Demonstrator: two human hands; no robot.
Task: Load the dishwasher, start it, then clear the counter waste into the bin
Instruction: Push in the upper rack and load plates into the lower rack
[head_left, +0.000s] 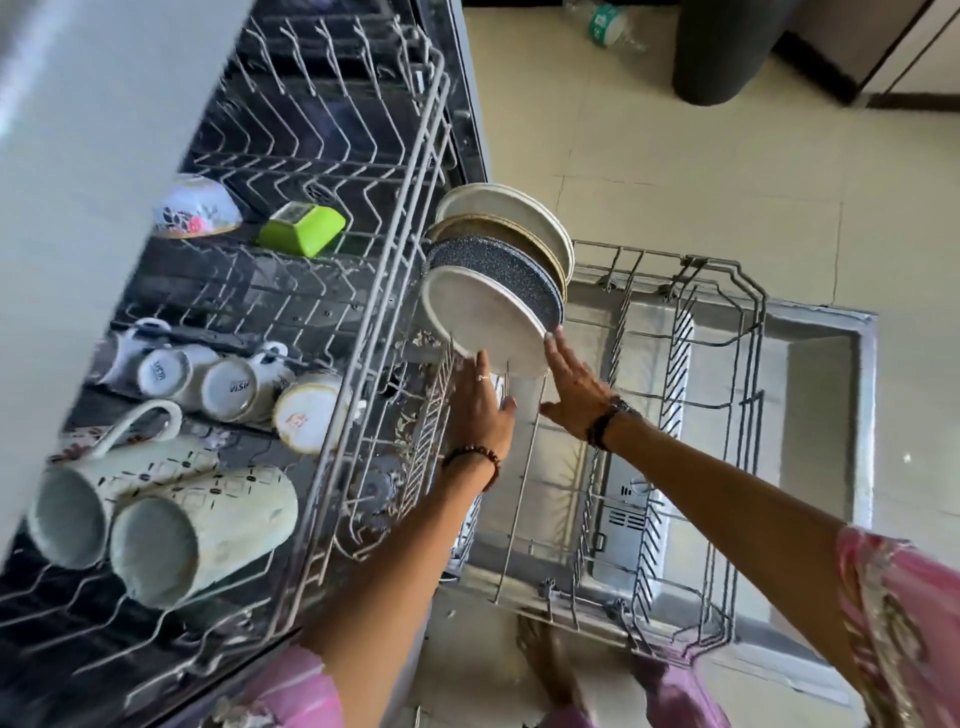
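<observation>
Your left hand (480, 410) and right hand (574, 389) steady the nearest plate (480, 317) with straight, released fingers, nothing gripped. It stands on edge in the lower rack (727, 415), fronting three others, so water reaches each face

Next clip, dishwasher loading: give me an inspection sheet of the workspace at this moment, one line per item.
Surface: lower rack pulled out over the open door, mostly bare.
Job's things: four plates stand on edge in the lower rack; upper rack holds mugs, cups, a bowl, a green container.
Clutter: plastic bottle lying on the floor.
Grip: left hand and right hand open, fingertips on the front plate.
Cables: nothing seen.
Surroundings: tiled floor, dark bin, cabinet.
</observation>
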